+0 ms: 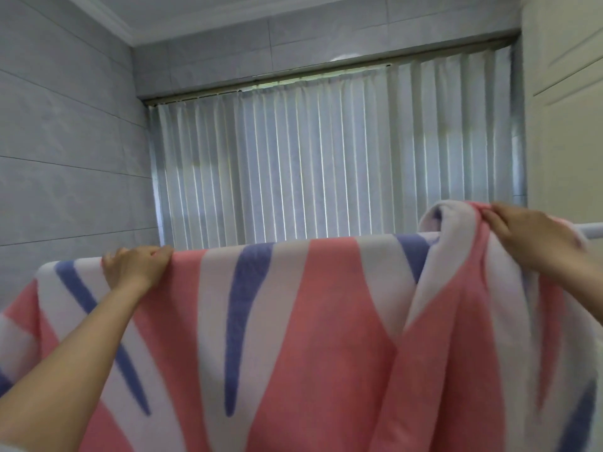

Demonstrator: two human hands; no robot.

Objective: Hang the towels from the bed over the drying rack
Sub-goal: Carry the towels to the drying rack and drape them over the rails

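Nearest: both forearms reach up and forward. The left hand [135, 265] is curled over the top edge of the towel [293, 337], fingers closed on the fabric where it crosses the bar. The right hand [528, 238] pinches a raised bunch of the same towel, lifted above the bar line.

The towel, pink and white with blue streaks, is draped over the top of the drying rack [590, 230]; its left and middle lie flat, its right side is folded and gathered.

To do this step well, I judge: keep the left hand pinning the edge, draw the bunch rightward along the bar, lay it flat, then even the hang front and back.

Behind: a pleated curtain [326, 151] and a tiled wall [65, 125].

Hidden: the rack shows only as a white rod end at right; its frame, the bed and any other towels are out of view. The towel's lower edge is cut off.
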